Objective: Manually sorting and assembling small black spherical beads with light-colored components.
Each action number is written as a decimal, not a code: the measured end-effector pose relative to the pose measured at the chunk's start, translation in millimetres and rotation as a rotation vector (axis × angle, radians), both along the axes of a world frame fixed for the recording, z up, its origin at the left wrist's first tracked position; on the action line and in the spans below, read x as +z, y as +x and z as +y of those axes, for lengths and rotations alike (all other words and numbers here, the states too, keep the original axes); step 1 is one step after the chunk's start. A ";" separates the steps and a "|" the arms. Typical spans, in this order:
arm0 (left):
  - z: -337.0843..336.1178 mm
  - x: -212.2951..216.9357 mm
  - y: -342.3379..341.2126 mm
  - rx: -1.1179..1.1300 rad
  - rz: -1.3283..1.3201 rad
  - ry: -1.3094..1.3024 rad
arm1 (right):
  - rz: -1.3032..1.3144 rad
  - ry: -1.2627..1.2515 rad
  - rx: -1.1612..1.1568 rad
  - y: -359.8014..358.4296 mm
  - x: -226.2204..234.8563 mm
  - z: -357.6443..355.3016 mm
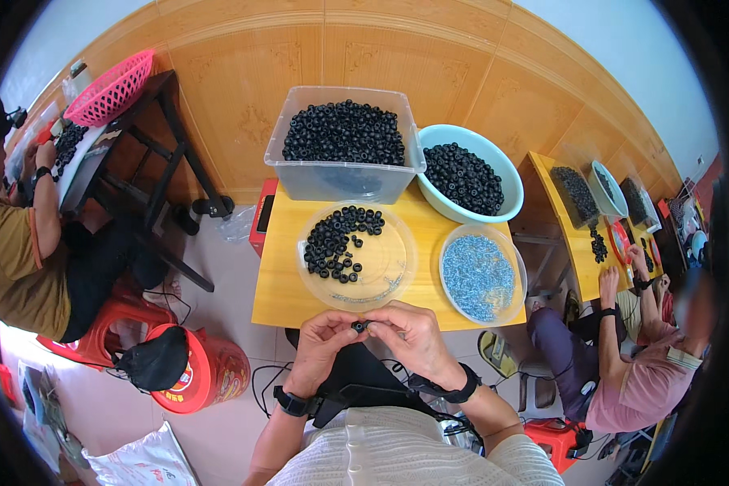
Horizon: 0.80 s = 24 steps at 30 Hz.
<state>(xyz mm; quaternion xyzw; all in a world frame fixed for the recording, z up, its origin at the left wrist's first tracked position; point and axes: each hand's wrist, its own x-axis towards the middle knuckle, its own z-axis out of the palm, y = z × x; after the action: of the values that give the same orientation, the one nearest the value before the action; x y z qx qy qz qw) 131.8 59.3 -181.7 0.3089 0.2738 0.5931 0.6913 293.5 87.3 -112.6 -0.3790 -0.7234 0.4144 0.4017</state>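
Just off the near edge of the table, my left hand [326, 347] pinches a small black ring-shaped part [359, 326] between thumb and fingertips. The thumb and fingers of my right hand [413, 336] close on the same part from the other side. Whether a smaller piece sits between those right fingertips is too small to make out. Right beyond my hands lies a round clear tray [385, 271], with loose black ring-shaped parts [332, 241] on its left and several tiny shiny pieces along its right. Another clear dish [517, 300] holds many small bluish metallic pieces [476, 277].
Behind the tray stand a clear plastic bin [344, 180] and a light-blue basin [494, 212], both full of black parts. Co-workers sit left [24, 251] and right [640, 381] at other tables. A red bucket [225, 368] stands on the floor at left.
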 end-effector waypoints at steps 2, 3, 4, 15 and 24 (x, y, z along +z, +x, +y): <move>-1.1 -0.8 1.2 0.007 0.010 -0.002 | -0.025 0.033 -0.005 -0.6 -0.3 -0.9; -1.5 -1.1 1.6 0.015 0.024 -0.005 | -0.046 0.067 -0.009 -1.0 -0.7 -1.0; -1.8 -1.1 2.3 0.019 0.022 -0.005 | -0.048 0.066 -0.005 -1.2 -0.3 -1.3; -0.6 -2.4 4.5 0.077 0.113 -0.019 | -0.166 0.108 0.007 1.7 -2.5 -6.1; -2.2 -8.2 8.1 0.104 0.215 -0.002 | -0.322 0.216 -0.008 0.4 -7.0 -11.3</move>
<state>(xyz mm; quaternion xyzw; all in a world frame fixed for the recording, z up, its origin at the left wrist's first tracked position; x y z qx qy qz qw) 139.9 57.1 -189.9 0.3553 0.3626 0.5914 0.6266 293.9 76.0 -119.6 -0.3978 -0.8171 0.2668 0.3209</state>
